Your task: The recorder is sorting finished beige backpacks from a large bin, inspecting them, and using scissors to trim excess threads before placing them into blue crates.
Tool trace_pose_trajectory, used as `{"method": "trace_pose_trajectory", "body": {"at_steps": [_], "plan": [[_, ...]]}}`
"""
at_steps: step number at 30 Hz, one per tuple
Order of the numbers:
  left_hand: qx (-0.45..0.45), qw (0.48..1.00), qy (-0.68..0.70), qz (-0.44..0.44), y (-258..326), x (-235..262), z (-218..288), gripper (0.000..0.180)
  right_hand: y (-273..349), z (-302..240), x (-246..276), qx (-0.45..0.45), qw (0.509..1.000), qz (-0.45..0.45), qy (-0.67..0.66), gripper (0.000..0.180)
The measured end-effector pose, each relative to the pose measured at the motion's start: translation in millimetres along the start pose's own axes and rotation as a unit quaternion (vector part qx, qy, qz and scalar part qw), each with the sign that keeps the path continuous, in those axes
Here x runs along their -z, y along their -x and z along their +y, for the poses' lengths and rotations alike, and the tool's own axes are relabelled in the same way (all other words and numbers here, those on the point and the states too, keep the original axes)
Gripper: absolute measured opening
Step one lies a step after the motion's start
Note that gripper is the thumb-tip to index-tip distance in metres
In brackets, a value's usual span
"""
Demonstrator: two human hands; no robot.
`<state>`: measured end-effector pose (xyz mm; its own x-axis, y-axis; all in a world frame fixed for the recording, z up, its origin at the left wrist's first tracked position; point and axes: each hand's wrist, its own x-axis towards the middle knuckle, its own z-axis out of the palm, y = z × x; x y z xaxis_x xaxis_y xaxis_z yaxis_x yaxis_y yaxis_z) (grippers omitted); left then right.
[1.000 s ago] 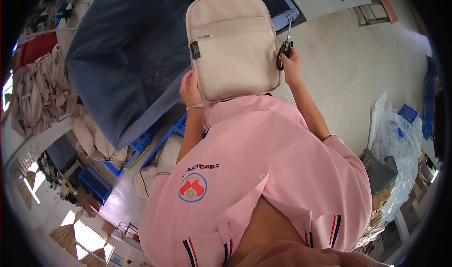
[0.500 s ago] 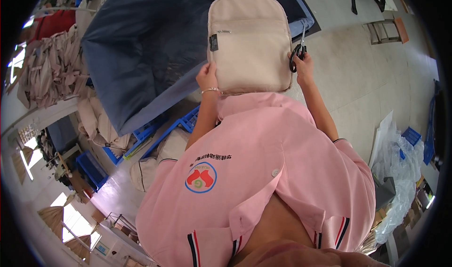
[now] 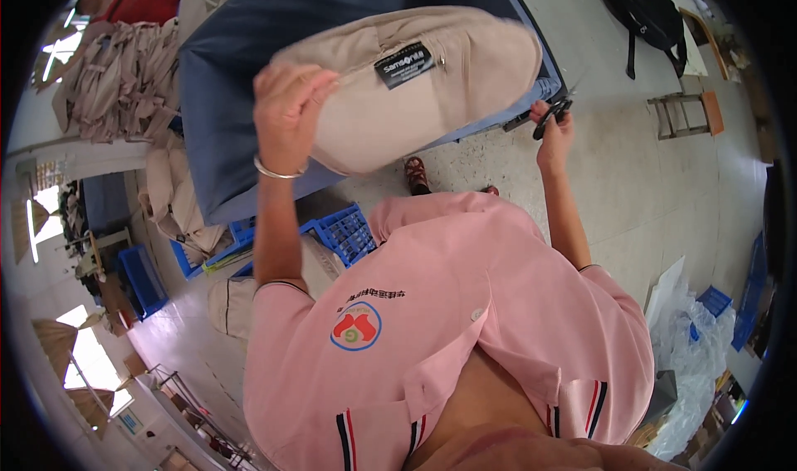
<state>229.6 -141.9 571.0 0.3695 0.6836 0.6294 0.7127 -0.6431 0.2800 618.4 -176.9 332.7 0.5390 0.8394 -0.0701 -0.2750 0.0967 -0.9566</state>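
A beige fabric bag panel [image 3: 374, 126] with rounded ends, a short zip and a black label is tilted in front of me. My left hand [image 3: 286, 118], a bracelet on its wrist, is closed at the panel's left end; motion smears it slightly and the fingertips are partly hidden. My right hand [image 3: 554, 139] is closed around the black handles of the scissors [image 3: 551, 120], off the panel's right end. The blades point away from me and are blurred. Behind the panel stands a large container lined with dark blue fabric [image 3: 224, 97].
Blue plastic crates [image 3: 344, 234] stand low at my left, beige fabric pieces [image 3: 178, 197] beside them. More beige pieces [image 3: 116, 80] hang at the far left. Right of me are a small stool [image 3: 685, 115], a black backpack [image 3: 643, 18] and clear plastic sheeting [image 3: 697, 363].
The panel has turned from upright to sideways, its label side swinging nearer the middle. My left hand has risen and moved left; my right hand with the scissors has shifted slightly right and down.
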Motion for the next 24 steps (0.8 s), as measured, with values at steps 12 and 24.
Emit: {"method": "trace_pose_trajectory", "body": {"at_steps": [12, 24], "plan": [[-0.084, 0.969, 0.005, -0.233, -3, -77, -73, 0.009, 59, -29, -62, 0.087, 0.925, -0.261, 0.262, 0.023], [-0.072, 0.978, 0.038, -0.194, 5, -65, -91, 0.009, 70, -43, -125, 0.218, 0.741, -0.366, 0.519, 0.061]]}}
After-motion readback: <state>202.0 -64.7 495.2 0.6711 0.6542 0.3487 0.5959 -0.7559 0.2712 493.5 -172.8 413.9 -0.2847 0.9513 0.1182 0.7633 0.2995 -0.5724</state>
